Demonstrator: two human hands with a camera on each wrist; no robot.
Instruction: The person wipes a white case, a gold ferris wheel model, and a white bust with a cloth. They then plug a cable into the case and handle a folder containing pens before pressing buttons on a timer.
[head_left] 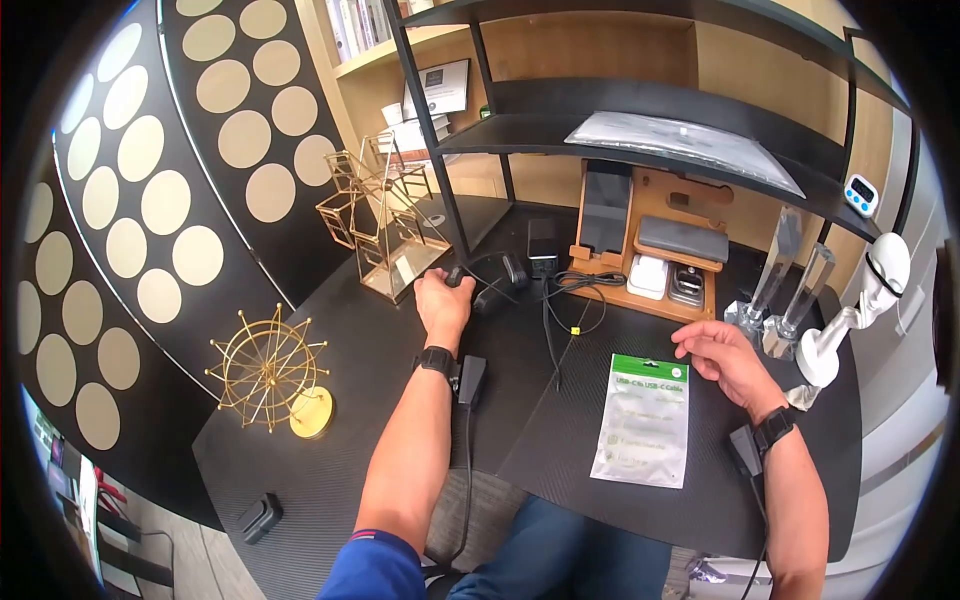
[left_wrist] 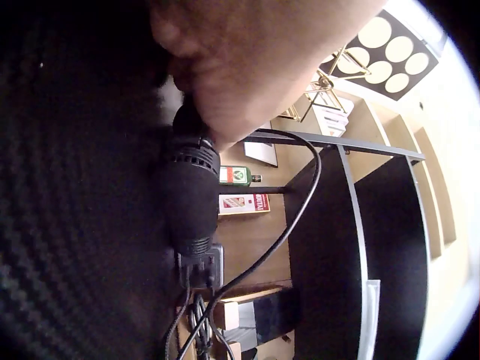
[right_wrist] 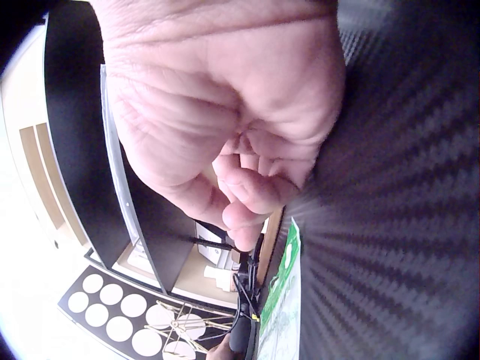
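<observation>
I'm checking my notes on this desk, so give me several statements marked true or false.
1. The gold Ferris wheel model is left of the left hand. True.
2. The right hand grips the USB-C cable packet. False: the packet lies on the desk, beside that hand.
3. The digital timer lies beside the packet. False: it is up at the shelf's edge.
4. The packet has a green top. True.

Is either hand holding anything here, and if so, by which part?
The left hand pinches a small black object between thumb and fingers; which part it grips cannot be told. The right hand holds nothing visible.
</observation>
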